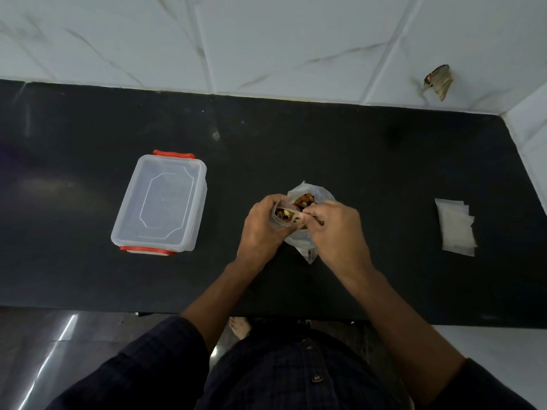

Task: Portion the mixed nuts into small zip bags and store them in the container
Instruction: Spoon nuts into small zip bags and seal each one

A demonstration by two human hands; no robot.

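Head view, looking down on a long black desk [384, 173] set against a white tiled wall [266, 39]. On the left stands a clear plastic container [159, 202], lid on, with orange clips at both ends. Near the middle sits a large open bag of mixed nuts [307, 199]. A stack of empty zip bags [455, 229] lies flat well to the right. The left hand [263, 229] has its grip wrapped around a small zip bag [282, 216] with nuts inside, just beside the large bag. The right hand [337, 232] pinches that small bag's rim.
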